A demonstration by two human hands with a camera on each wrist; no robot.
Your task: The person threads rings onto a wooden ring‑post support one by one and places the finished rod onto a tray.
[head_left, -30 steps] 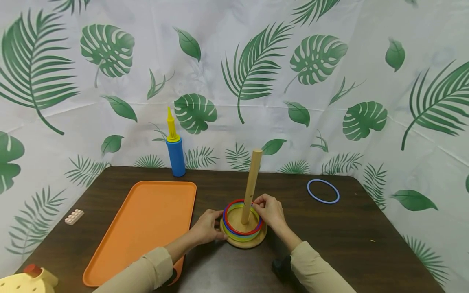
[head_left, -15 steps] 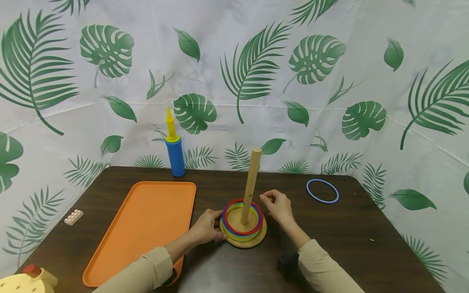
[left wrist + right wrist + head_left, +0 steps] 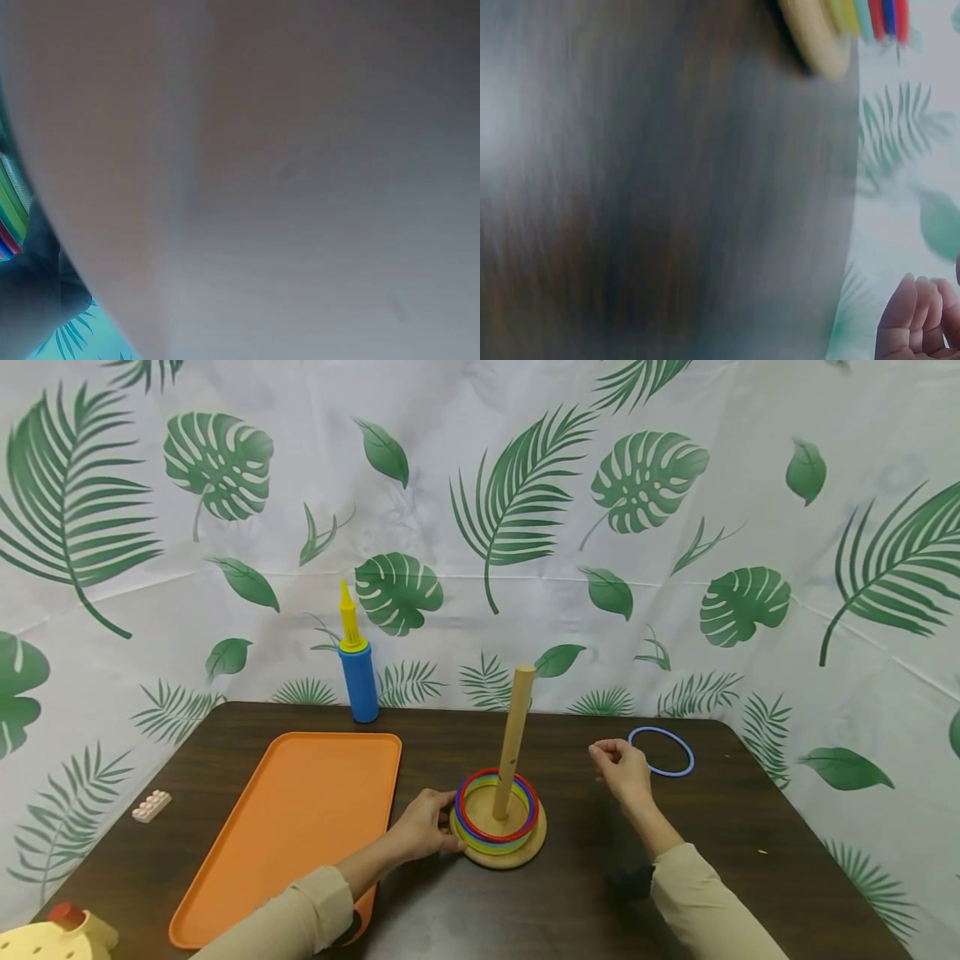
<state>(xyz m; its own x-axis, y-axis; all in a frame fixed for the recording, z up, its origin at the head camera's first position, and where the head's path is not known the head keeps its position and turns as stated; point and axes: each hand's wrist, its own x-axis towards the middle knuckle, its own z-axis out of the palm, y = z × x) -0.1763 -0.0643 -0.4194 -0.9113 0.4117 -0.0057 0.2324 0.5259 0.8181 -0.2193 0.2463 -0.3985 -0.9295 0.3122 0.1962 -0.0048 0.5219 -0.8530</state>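
In the head view, a wooden ring-toss stand with an upright peg (image 3: 516, 727) and a round base (image 3: 534, 855) stands mid-table. Stacked around its peg are several rings, a red ring (image 3: 491, 837) on top, with blue, green and yellow below. My left hand (image 3: 422, 827) grips the left side of the stand, thumb at the front and fingers behind. A loose blue ring (image 3: 660, 729) lies flat at the back right. My right hand (image 3: 628, 770) hovers just left of it, holding nothing, fingers loosely curled. The left wrist view is mostly blocked by a blurred surface.
An orange tray (image 3: 307, 827) lies left of the stand. Behind it stands a blue and yellow hand pump (image 3: 360, 685). A pale toy brick (image 3: 152, 806) sits near the left edge, and a yellow toy (image 3: 52, 942) with a red knob at the front left corner.
My right hand has left the ring stack and moved right, towards the loose blue ring. The left hand, the stand and the stacked rings have stayed in place.
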